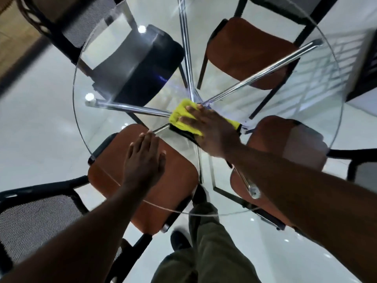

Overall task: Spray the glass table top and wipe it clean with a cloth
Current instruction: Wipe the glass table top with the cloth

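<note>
Right grip [212, 131] lies open, palm flat on the yellow cloth [181, 117] at the glass worktop's [326, 111] centre; left grip [145, 158] rests open, flat on the glass nearer.

Dim, cool indoor light. Small ceiling lamps glare as white spots on the round clear glass bench [106, 58] and the glossy pale tiled floor [40, 123]. Wide-angle bending curves the edges; corners are soft with motion blur.
</note>
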Motion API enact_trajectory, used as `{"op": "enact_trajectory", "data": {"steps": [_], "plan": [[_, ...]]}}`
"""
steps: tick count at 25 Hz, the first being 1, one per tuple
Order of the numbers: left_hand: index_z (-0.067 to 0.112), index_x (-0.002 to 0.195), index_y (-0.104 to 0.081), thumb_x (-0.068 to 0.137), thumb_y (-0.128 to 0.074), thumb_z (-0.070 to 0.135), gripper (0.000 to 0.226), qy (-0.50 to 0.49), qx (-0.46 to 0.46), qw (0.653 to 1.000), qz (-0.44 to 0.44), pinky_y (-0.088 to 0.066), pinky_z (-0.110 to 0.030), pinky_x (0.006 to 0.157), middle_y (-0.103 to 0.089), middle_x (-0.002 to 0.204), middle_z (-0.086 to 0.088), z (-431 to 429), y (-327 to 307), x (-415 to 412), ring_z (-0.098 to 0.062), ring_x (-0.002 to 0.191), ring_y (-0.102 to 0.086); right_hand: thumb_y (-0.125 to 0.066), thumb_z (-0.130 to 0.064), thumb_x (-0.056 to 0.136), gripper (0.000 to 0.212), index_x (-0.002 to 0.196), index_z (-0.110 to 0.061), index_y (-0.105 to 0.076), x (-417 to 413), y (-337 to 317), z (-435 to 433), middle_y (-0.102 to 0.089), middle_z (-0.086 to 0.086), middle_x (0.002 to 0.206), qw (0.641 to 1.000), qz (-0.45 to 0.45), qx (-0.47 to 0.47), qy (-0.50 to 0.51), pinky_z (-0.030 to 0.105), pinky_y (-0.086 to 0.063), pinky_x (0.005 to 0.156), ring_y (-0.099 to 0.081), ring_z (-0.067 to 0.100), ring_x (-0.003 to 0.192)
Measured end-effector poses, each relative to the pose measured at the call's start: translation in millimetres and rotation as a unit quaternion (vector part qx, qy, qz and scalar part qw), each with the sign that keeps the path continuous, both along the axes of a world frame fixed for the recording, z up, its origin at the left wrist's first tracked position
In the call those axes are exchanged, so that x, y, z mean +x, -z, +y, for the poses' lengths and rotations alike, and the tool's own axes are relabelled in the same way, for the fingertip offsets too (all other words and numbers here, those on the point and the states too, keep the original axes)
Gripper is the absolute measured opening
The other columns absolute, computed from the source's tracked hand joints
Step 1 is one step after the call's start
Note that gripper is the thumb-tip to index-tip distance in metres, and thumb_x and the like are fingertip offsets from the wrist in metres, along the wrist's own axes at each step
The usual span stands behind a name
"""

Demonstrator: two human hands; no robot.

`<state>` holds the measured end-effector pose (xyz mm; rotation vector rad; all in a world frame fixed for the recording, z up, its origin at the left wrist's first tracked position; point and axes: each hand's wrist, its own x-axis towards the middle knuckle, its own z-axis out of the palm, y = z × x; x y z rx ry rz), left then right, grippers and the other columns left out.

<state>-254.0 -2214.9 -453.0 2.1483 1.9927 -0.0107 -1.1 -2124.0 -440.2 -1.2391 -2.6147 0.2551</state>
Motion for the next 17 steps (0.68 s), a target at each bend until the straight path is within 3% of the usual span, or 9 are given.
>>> {"op": "enact_trajectory", "data": {"steps": [3, 5, 6, 7, 8, 10, 12, 13, 17], "plan": [[0.024, 0.144, -0.048, 0.092, -0.059, 0.058, 0.064, 0.013, -0.092, 0.995, -0.024, -0.035, -0.061, 0.101, -0.037, 0.163, 0.003, -23.9, 58.0, 25.2, -0.038, 0.140, -0.049, -0.040, -0.029, 0.103, 0.054, 0.154, -0.028, -0.057, 67.7, -12.4, -29.8, -0.048, 0.012, 0.164, 0.977, 0.069, 0.019, 0.203, 0.051, -0.040, 0.122, -0.047, 0.037, 0.149], [0.017, 0.144, -0.050, 0.093, -0.062, 0.048, 0.061, 0.037, -0.074, 0.996, -0.014, -0.036, -0.061, 0.109, -0.038, 0.161, -0.006, -33.7, 21.6, 44.7, -0.037, 0.147, -0.040, -0.043, -0.033, 0.098, 0.064, 0.162, -0.035, -0.042, 89.7, -10.0, -59.7, -0.034, 0.008, 0.173, 0.905, 0.046, -0.040, 0.422, 0.058, -0.033, 0.124, -0.034, 0.039, 0.157], [0.014, 0.146, -0.048, 0.094, -0.062, 0.044, 0.061, 0.058, -0.081, 0.995, -0.021, -0.033, -0.061, 0.115, -0.035, 0.164, -0.009, -38.8, -6.8, 55.3, -0.036, 0.152, -0.031, -0.044, -0.034, 0.097, 0.067, 0.164, -0.036, -0.037, 90.4, -5.0, -80.2, -0.028, 0.007, 0.176, 0.878, 0.029, -0.054, 0.475, 0.059, -0.031, 0.125, -0.029, 0.040, 0.159], [0.014, 0.148, -0.045, 0.095, -0.061, 0.043, 0.062, 0.065, -0.071, 0.995, -0.026, -0.029, -0.060, 0.118, -0.029, 0.167, -0.009, -42.4, -31.9, 63.5, -0.034, 0.155, -0.025, -0.045, -0.033, 0.097, 0.069, 0.165, -0.036, -0.036, 87.2, 0.8, -101.0, -0.026, 0.008, 0.176, 0.883, 0.019, -0.052, 0.466, 0.059, -0.031, 0.125, -0.028, 0.041, 0.160], [0.014, 0.151, -0.042, 0.096, -0.060, 0.042, 0.064, 0.041, -0.059, 0.997, -0.026, -0.027, -0.059, 0.120, -0.025, 0.169, -0.008, -44.7, -56.4, 68.1, -0.033, 0.156, -0.021, -0.047, -0.030, 0.097, 0.069, 0.165, -0.035, -0.037, 85.7, 3.9, -120.2, -0.026, 0.009, 0.176, 0.918, 0.010, -0.047, 0.393, 0.059, -0.033, 0.124, -0.029, 0.043, 0.159], [0.015, 0.153, -0.041, 0.097, -0.058, 0.043, 0.066, 0.068, -0.082, 0.994, -0.035, -0.028, -0.058, 0.120, -0.024, 0.170, -0.008, -36.8, -51.7, 82.2, -0.032, 0.156, -0.024, -0.051, -0.027, 0.096, 0.070, 0.164, -0.035, -0.039, 100.7, 6.4, -143.2, -0.024, 0.008, 0.177, 0.987, -0.015, -0.039, 0.158, 0.056, -0.036, 0.122, -0.030, 0.040, 0.159], [0.011, 0.150, -0.048, 0.094, -0.052, 0.047, 0.067, 0.109, -0.091, 0.989, -0.034, -0.036, -0.060, 0.115, -0.034, 0.166, -0.013, -23.7, -41.0, 99.9, -0.036, 0.151, -0.035, -0.056, -0.029, 0.095, 0.074, 0.165, -0.040, -0.035, 137.6, 4.5, -140.9, -0.017, -0.001, 0.179, 0.996, -0.071, -0.045, -0.028, 0.050, -0.031, 0.127, -0.022, 0.030, 0.164], [0.010, 0.147, -0.051, 0.093, -0.049, 0.052, 0.069, 0.117, -0.063, 0.991, -0.034, -0.039, -0.062, 0.112, -0.040, 0.162, -0.014, -15.8, -34.5, 108.9, -0.037, 0.148, -0.041, -0.058, -0.029, 0.094, 0.076, 0.165, -0.041, -0.035, 159.4, 4.1, -131.2, -0.015, -0.004, 0.179, 0.993, -0.092, -0.048, -0.061, 0.049, -0.030, 0.128, -0.020, 0.027, 0.165], [0.012, 0.149, -0.051, 0.095, -0.048, 0.062, 0.073, 0.133, -0.020, 0.991, -0.012, -0.036, -0.065, 0.113, -0.042, 0.162, -0.013, 36.8, -29.2, 184.7, -0.038, 0.148, -0.040, -0.062, -0.019, 0.093, 0.076, 0.163, -0.038, -0.041, 243.7, -1.1, -48.1, -0.024, 0.001, 0.177, 0.991, -0.057, -0.058, 0.108, 0.056, -0.034, 0.125, -0.031, 0.033, 0.160]]}}
